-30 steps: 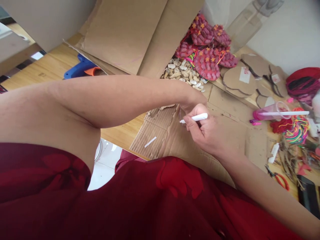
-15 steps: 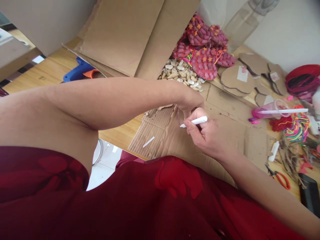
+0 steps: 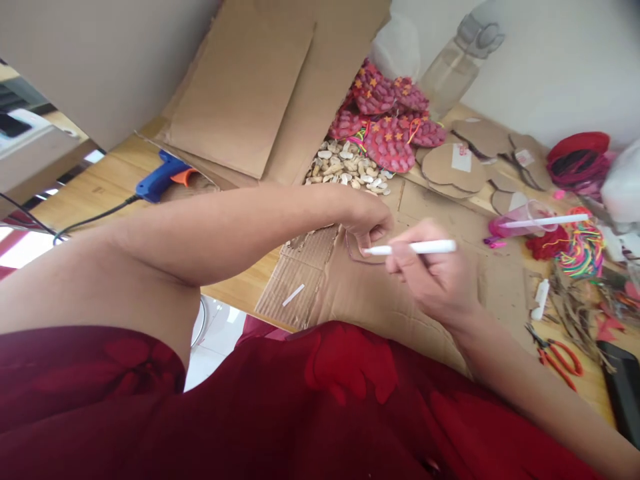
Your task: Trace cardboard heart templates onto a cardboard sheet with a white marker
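Note:
My right hand is closed around a white pen whose tip touches a flat brown cardboard sheet lying on the wooden table. My left hand reaches across from the left, fingers curled down and pressing a small cardboard cut-out shape onto the sheet right beside the pen tip. A drawn outline shows around that shape. A short white strip lies on the torn corrugated corner of the sheet.
A blue glue gun with its cord lies at the left. Peanut shells, red star-covered hearts, cardboard heart cut-outs, a plastic cup, coloured strings and red-handled scissors crowd the right side. A clear bottle stands behind.
My right hand has shifted slightly right and tilted the pen flatter, so more of it shows. The view has tipped, moving everything a little down and left.

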`<action>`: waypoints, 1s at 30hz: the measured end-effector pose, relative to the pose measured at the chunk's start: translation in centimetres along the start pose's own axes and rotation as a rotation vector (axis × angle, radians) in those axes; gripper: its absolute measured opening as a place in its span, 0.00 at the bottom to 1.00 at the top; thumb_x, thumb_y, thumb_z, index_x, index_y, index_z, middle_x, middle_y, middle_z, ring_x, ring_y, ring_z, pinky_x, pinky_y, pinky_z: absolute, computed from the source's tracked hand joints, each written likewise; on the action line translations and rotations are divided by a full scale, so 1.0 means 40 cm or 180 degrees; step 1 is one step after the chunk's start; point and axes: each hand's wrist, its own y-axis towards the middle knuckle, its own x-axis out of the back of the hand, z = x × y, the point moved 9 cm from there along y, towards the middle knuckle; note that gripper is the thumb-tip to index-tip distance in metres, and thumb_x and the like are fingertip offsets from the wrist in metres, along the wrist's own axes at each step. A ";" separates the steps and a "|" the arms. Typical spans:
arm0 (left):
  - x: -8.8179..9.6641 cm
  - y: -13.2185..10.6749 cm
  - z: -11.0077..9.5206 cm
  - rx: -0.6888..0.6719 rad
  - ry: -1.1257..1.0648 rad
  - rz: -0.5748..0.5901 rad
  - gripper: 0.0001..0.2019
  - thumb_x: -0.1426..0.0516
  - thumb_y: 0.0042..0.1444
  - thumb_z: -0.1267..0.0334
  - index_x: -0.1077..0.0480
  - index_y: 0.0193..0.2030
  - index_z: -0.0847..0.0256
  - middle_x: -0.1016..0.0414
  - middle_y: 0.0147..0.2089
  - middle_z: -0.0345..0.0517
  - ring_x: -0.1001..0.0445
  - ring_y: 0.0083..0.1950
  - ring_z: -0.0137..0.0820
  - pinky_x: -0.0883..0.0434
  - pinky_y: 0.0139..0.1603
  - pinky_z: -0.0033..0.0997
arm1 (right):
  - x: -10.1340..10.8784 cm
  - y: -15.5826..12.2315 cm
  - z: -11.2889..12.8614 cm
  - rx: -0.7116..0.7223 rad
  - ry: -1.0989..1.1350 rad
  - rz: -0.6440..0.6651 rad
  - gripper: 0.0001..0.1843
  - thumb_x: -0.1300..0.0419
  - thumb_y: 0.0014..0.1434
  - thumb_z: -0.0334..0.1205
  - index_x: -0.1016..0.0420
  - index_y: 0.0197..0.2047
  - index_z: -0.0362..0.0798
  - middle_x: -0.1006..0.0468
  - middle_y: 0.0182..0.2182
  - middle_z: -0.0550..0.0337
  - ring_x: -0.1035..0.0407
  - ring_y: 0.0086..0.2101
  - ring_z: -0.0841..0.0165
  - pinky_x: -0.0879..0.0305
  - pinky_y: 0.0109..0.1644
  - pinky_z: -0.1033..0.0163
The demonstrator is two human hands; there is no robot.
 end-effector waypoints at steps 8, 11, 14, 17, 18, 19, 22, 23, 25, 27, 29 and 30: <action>-0.014 -0.028 -0.020 0.0000 0.0359 0.0391 0.08 0.31 0.46 0.68 0.25 0.31 0.58 0.26 0.26 0.32 0.32 0.28 0.26 0.43 0.34 0.29 | 0.161 -0.131 -0.158 -0.0506 0.0277 -0.1337 0.11 0.43 0.71 0.48 0.26 0.49 0.51 0.20 0.34 0.60 0.27 0.28 0.71 0.35 0.27 0.65; 0.011 -0.059 -0.027 0.0067 0.0278 0.0096 0.07 0.34 0.51 0.68 0.23 0.38 0.59 0.21 0.34 0.36 0.27 0.34 0.27 0.40 0.36 0.27 | 0.162 -0.152 -0.200 -0.0431 -0.0016 -0.1343 0.11 0.42 0.71 0.47 0.25 0.49 0.51 0.20 0.40 0.57 0.25 0.33 0.69 0.31 0.33 0.62; 0.047 -0.102 -0.032 0.0195 0.0355 -0.0486 0.08 0.36 0.57 0.66 0.22 0.44 0.60 0.19 0.39 0.41 0.24 0.40 0.30 0.36 0.40 0.27 | 0.148 -0.160 -0.223 -0.0413 -0.0135 -0.1235 0.11 0.44 0.71 0.46 0.26 0.51 0.52 0.21 0.42 0.57 0.25 0.34 0.68 0.29 0.40 0.59; 0.047 -0.142 -0.050 0.0095 0.0530 -0.0904 0.15 0.32 0.54 0.65 0.23 0.49 0.60 0.20 0.51 0.46 0.24 0.53 0.37 0.33 0.54 0.32 | 0.133 -0.161 -0.236 -0.0471 -0.0122 -0.1111 0.12 0.45 0.72 0.47 0.26 0.51 0.52 0.22 0.42 0.57 0.25 0.35 0.67 0.30 0.44 0.58; 0.039 -0.151 -0.058 0.0003 0.0573 -0.0973 0.20 0.30 0.53 0.64 0.24 0.52 0.59 0.21 0.56 0.48 0.27 0.59 0.39 0.34 0.61 0.35 | 0.131 -0.162 -0.238 -0.0469 -0.0102 -0.1095 0.12 0.46 0.72 0.47 0.26 0.51 0.52 0.22 0.42 0.57 0.26 0.36 0.67 0.31 0.44 0.57; 0.028 -0.157 -0.062 -0.0047 0.0613 -0.1002 0.24 0.29 0.51 0.63 0.25 0.56 0.58 0.23 0.60 0.48 0.29 0.63 0.41 0.36 0.65 0.37 | 0.129 -0.161 -0.239 -0.0466 -0.0088 -0.1084 0.12 0.46 0.72 0.48 0.26 0.51 0.52 0.22 0.42 0.57 0.26 0.36 0.67 0.31 0.44 0.57; -0.004 -0.160 -0.064 -0.0006 0.0758 -0.0965 0.35 0.26 0.48 0.60 0.29 0.62 0.56 0.27 0.65 0.49 0.32 0.67 0.44 0.39 0.69 0.43 | 0.128 -0.160 -0.240 -0.0445 -0.0040 -0.1052 0.13 0.46 0.72 0.49 0.26 0.50 0.52 0.22 0.42 0.57 0.27 0.35 0.67 0.32 0.44 0.57; -0.011 -0.157 -0.063 0.0058 0.0787 -0.0930 0.36 0.26 0.47 0.60 0.30 0.64 0.55 0.28 0.65 0.50 0.33 0.67 0.44 0.38 0.70 0.44 | 0.128 -0.160 -0.239 -0.0431 -0.0020 -0.1044 0.13 0.46 0.72 0.49 0.26 0.50 0.52 0.22 0.41 0.57 0.27 0.34 0.67 0.32 0.44 0.58; -0.017 -0.148 -0.060 0.0215 0.0819 -0.0859 0.38 0.26 0.47 0.61 0.32 0.65 0.53 0.30 0.65 0.51 0.34 0.68 0.45 0.38 0.70 0.46 | 0.129 -0.158 -0.235 -0.0383 0.0019 -0.1035 0.13 0.47 0.72 0.49 0.26 0.49 0.52 0.22 0.40 0.58 0.28 0.34 0.67 0.32 0.43 0.58; -0.016 -0.138 -0.059 0.0372 0.0789 -0.0768 0.40 0.26 0.46 0.62 0.33 0.66 0.53 0.32 0.67 0.52 0.37 0.69 0.47 0.40 0.71 0.49 | 0.132 -0.157 -0.229 -0.0309 0.0046 -0.1036 0.13 0.47 0.72 0.48 0.26 0.49 0.52 0.21 0.39 0.58 0.28 0.33 0.67 0.33 0.42 0.59; -0.011 -0.129 -0.059 0.0498 0.0707 -0.0693 0.39 0.25 0.44 0.62 0.31 0.63 0.53 0.34 0.67 0.52 0.39 0.70 0.48 0.41 0.71 0.51 | 0.135 -0.156 -0.222 -0.0242 0.0054 -0.1052 0.12 0.47 0.72 0.48 0.26 0.48 0.51 0.21 0.38 0.58 0.28 0.32 0.68 0.34 0.40 0.60; -0.009 -0.126 -0.060 0.0539 0.0663 -0.0661 0.37 0.25 0.42 0.63 0.30 0.60 0.53 0.35 0.66 0.52 0.40 0.70 0.49 0.40 0.71 0.51 | 0.138 -0.156 -0.217 -0.0208 0.0057 -0.1068 0.12 0.47 0.72 0.47 0.26 0.48 0.51 0.21 0.38 0.58 0.28 0.32 0.68 0.34 0.39 0.60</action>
